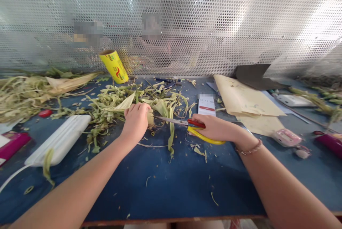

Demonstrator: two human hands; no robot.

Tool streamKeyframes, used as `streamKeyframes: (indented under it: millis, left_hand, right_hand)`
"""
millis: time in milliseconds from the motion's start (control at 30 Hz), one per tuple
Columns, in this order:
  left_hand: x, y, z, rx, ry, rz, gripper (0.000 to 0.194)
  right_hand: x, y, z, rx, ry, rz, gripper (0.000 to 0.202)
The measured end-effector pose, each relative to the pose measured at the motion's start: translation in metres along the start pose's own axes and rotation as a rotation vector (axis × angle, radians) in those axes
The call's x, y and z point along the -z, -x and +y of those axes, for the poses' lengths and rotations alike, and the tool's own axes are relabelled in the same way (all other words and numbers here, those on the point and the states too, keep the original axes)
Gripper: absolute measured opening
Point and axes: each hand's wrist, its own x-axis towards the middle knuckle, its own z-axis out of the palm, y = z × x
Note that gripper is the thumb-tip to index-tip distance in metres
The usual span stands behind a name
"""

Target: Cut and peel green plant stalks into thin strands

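Note:
My right hand (211,127) is closed round the handles of a pair of scissors (204,136), one handle red and the other yellow. Their metal blades point left, toward my left hand (136,120). That hand is closed on a small pale tan piece (150,118), perhaps a bit of dried plant; its fingers hide most of it. The blade tips lie close beside this piece, and I cannot tell whether they touch it. Around and behind my left hand spreads a heap of dried, pale green leaves (109,102). One long leaf strip (171,136) hangs down near the blades.
A yellow cling-wrap tube (114,67) leans at the back before a perforated metal panel (187,15). To the left are a white power-strip-like block (60,140) and more dried leaves (24,93). On the right lie a phone (206,104), brown paper (240,97) and a pink case (287,137).

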Motion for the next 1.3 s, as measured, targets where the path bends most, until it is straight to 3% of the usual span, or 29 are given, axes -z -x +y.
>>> streamKeyframes:
  millis: [733,1300]
  left_hand:
    - [-0.001,0.002,0.003,-0.038,0.092,0.033,0.024]
    - [0.000,0.002,0.009,-0.078,0.183,-0.023,0.024]
  right_hand:
    - [-0.001,0.005,-0.012,0.011,-0.011,-0.042,0.034]
    - [0.001,0.005,-0.014,0.061,-0.047,-0.053,0.028]
